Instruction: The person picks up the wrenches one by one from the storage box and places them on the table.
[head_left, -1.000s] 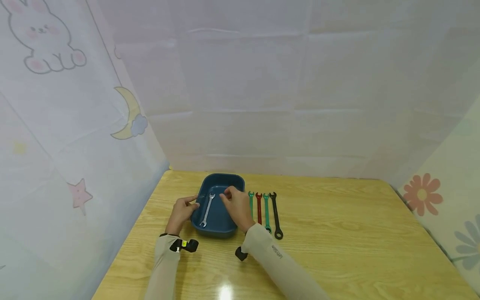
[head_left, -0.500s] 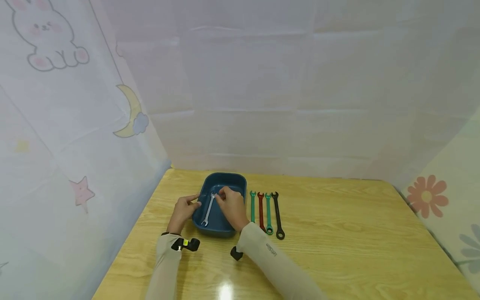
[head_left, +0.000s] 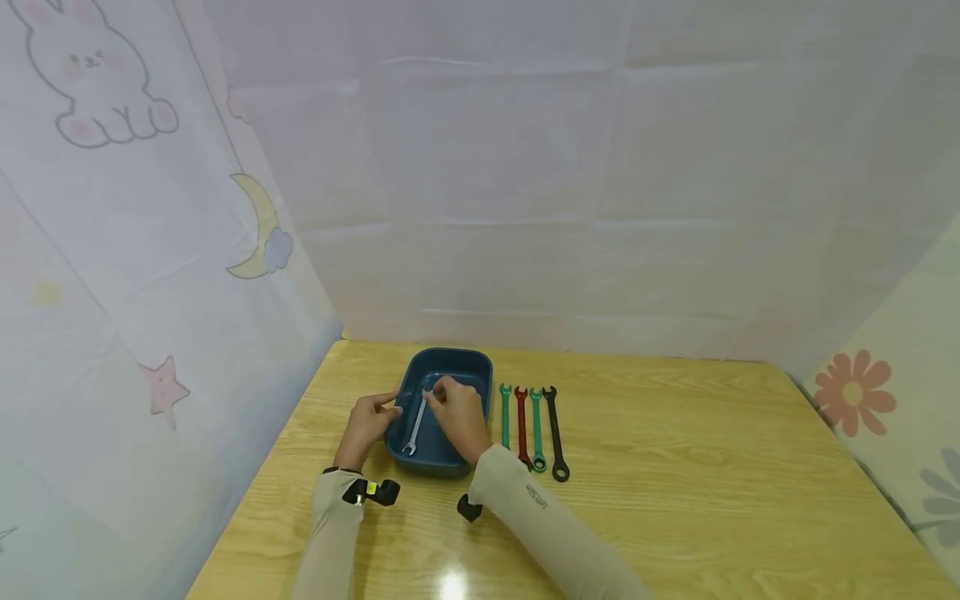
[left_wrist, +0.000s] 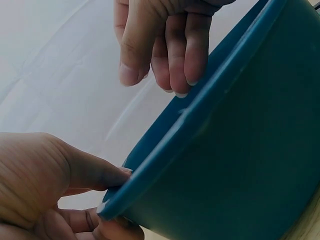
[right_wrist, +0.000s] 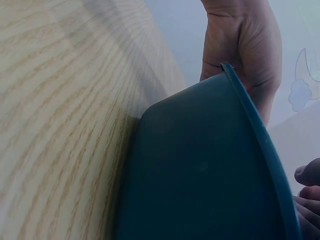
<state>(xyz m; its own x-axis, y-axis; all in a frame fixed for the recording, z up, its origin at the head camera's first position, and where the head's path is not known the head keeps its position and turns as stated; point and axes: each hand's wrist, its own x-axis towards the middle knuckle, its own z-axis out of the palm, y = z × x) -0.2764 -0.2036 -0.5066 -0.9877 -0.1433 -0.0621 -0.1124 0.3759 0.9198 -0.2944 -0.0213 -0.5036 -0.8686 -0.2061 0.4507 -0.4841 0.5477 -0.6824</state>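
A silver open-end wrench (head_left: 415, 423) lies lengthwise inside a dark blue plastic bin (head_left: 431, 468). My left hand (head_left: 364, 427) pinches the bin's left rim; in the left wrist view its thumb (left_wrist: 95, 170) lies inside the wall and its other fingers are outside. My right hand (head_left: 459, 417) hangs over the bin with its fingertips by the wrench's far end. In the left wrist view, the right hand's fingers (left_wrist: 177, 55) point down, loosely bent, with nothing visible held. The bin wall hides the wrench in both wrist views.
Right of the bin, a row of wrenches lies on the wooden table (head_left: 675, 467): a green one (head_left: 505, 417), a red one (head_left: 522, 421), a second green one (head_left: 537, 425) and a black one (head_left: 556, 433). Pale cloth walls (head_left: 487, 275) enclose the table's back and sides.
My right hand has moved left within the bin, from its right part to the silver wrench's far end. My left hand stays on the rim, and the wrench lies as before.
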